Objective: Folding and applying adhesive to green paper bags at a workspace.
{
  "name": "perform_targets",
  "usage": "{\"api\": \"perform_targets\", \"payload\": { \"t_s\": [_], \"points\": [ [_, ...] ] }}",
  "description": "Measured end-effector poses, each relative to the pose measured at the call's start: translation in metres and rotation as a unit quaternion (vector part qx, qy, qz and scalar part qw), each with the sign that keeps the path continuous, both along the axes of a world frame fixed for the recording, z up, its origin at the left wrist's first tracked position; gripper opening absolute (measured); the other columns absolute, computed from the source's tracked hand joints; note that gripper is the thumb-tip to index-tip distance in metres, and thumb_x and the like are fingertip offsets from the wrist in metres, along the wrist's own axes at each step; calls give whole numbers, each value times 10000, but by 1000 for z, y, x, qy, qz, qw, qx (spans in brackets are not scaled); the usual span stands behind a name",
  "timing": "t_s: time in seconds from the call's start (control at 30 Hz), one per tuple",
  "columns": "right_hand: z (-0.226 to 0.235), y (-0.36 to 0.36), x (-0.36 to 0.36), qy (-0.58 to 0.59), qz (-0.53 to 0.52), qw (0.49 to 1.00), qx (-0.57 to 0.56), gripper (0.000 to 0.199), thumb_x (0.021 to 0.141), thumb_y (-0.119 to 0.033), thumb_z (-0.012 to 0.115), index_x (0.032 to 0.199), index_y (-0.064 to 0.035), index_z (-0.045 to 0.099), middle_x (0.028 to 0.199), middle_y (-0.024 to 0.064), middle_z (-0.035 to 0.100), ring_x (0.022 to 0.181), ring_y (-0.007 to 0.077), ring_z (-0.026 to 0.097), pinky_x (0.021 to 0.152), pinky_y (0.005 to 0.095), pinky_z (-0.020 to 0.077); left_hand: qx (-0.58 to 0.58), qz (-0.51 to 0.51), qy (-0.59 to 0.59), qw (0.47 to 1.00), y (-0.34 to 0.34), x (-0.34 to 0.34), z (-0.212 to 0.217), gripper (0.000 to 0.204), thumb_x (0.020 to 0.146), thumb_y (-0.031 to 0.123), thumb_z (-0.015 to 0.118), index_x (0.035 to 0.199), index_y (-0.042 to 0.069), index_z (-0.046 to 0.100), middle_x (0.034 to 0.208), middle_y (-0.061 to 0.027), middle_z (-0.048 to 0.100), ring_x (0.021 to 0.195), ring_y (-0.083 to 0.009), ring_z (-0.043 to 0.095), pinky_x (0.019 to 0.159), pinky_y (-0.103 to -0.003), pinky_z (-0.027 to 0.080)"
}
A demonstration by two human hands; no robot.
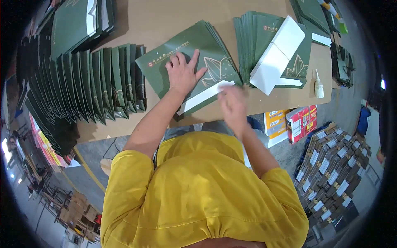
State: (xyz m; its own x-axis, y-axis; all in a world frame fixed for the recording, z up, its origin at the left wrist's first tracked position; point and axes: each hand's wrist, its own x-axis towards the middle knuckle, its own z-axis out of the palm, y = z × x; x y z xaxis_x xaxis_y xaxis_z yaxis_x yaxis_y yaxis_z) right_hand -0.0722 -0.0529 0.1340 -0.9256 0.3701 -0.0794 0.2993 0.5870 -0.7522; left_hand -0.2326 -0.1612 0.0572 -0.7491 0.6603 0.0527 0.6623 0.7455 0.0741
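A flat green paper bag [163, 62] with gold print and a leaf drawing lies tilted on top of a small pile in front of me. My left hand [182, 73] rests on it, palm down with fingers spread. Along the bag's near edge runs a white paper strip [202, 99]. At the right end of that strip is my right hand [233, 99], smeared by motion, so its fingers are not clear. Just right of the pile, a stack of white paper slips [278, 53] lies across more green bags [250, 43].
A long row of folded green bags [99, 82] stands at the left of the brown table [159, 16], with another stack [70, 25] behind. A small glue bottle [318, 84] stands near the right edge. On the floor are red packages [302, 123] and bundled stacks [331, 173].
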Motion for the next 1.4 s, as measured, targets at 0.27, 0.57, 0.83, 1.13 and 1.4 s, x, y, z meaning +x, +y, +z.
{"api": "perform_targets", "payload": {
  "t_s": [0.27,0.57,0.83,1.13,1.4],
  "points": [
    [-88,23,-93,-22,69,937,342,674,868,-452,508,1350,-5,358,1447,240,236,1346,399,191,1073,558,170,77,-6,-38,996,-10,-1,-1,549,820,412,563,1331,244,455,1248,-213,444,1101,-369,426,887,-452,339],
    [-104,19,-90,-51,71,925,369,739,843,-494,526,1358,2,340,1451,269,201,1342,425,178,1064,570,170,129,102,-129,978,-5,61,3,573,857,315,503,1352,52,382,1411,-238,296,1333,-415,215,1074,-572,139],
    [-111,17,-92,-59,78,934,343,726,862,-474,513,1363,12,313,1439,277,207,1324,442,184,1042,574,180,49,86,-107,989,-5,64,-30,614,832,389,498,1349,73,397,1437,-245,256,1355,-419,167,1062,-614,86],
    [-117,17,-93,-52,72,944,318,748,849,-474,530,1373,6,297,1458,265,166,1339,430,161,1054,574,162,212,70,-196,955,-27,49,-4,549,847,306,498,1325,50,411,1427,-211,297,1348,-387,209,1075,-565,152],
    [-102,18,-91,-12,54,942,332,732,840,-476,531,1362,-5,327,1461,263,175,1357,416,133,1075,580,105,-5,49,-82,995,-75,54,-11,661,835,399,547,1386,90,355,1461,-140,279,1362,-393,164,1087,-557,129]
  ]
}}
